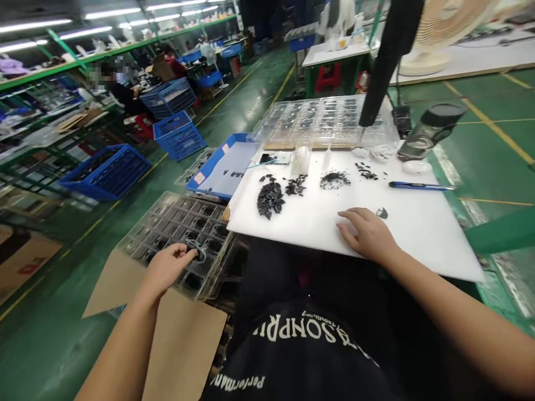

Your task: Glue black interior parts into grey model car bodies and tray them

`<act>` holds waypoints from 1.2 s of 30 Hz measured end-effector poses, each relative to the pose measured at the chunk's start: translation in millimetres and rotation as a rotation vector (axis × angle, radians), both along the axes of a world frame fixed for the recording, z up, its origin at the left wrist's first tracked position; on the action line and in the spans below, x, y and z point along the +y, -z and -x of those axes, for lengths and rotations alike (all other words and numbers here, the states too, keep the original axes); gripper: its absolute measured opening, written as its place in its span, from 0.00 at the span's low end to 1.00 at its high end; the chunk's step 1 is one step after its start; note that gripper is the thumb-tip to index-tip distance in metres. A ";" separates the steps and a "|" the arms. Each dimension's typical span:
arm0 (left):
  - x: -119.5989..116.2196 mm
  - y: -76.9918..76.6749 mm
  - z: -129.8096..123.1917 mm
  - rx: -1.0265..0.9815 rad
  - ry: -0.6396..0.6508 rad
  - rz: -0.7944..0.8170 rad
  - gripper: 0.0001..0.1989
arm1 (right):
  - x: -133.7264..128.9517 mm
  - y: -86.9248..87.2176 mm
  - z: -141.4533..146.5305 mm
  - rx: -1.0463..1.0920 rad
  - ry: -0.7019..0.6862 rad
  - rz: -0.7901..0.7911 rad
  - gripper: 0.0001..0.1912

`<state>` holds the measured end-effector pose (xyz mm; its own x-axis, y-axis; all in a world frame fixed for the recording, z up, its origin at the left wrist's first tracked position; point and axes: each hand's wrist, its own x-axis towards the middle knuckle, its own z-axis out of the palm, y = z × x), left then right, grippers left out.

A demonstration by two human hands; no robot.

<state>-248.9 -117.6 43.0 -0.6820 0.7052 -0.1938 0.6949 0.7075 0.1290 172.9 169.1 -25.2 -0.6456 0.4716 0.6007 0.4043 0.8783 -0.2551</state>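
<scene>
Black garment with white lettering (309, 328), just below flat white board (317, 214). Left of board, over clear plastic tray (170, 216): small curved grey-edged piece (201, 252), pinched between thumb and forefinger of left hand (169, 266). On board: right hand (368, 233), fingers moderately spread, near small dark flat piece (382, 213); farther left, heap of black fragments (270, 199).

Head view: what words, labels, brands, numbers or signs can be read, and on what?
"SONPRI": black top, upside down, ends lost in folds.
"Performan": lower on the black top, cut off.
Too small or blurred: small print above the large letters, labels on the blue tray, red mark on the cardboard box.
</scene>
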 end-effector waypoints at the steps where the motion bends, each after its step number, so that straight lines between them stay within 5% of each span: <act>1: 7.7 -7.3 -12.2 -0.112 0.015 -0.144 0.19 | -1.0 -0.9 0.5 0.012 -0.012 0.007 0.15; 5: 68.1 -14.2 -84.8 -0.740 0.122 -0.522 0.15 | -14.2 -8.5 8.7 0.011 -0.065 0.028 0.22; 9: 134.7 -4.7 -169.9 -1.292 0.114 -0.527 0.18 | -35.1 -17.2 24.5 0.000 -0.244 0.079 0.44; 11: 154.5 -1.0 -200.3 -1.494 0.082 -0.467 0.18 | -42.1 -19.9 30.0 0.090 -0.374 0.272 0.50; 14: 167.5 0.3 -222.0 -1.689 0.071 -0.398 0.16 | -46.5 -21.6 31.3 0.224 -0.417 0.606 0.44; 18: 170.0 -1.8 -219.5 -1.785 0.035 -0.384 0.16 | -45.5 -22.7 29.5 0.304 -0.376 0.830 0.38; 22: 169.4 2.8 -199.5 -1.686 0.107 -0.422 0.21 | -43.0 -26.3 34.8 0.448 -0.394 1.126 0.32; 28: 188.6 25.5 -174.3 -0.700 0.471 -0.730 0.17 | -42.1 -35.7 46.4 0.606 -0.426 1.572 0.27; 36: 201.0 42.7 -176.9 -0.597 0.624 -0.763 0.12 | -38.5 -35.0 58.9 0.959 -0.354 2.041 0.34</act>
<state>-72.0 83.4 0.3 -0.1165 0.9601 0.2541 0.5807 -0.1417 0.8017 114.0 130.6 9.8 -0.7267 0.6257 -0.2835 -0.4007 -0.7213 -0.5649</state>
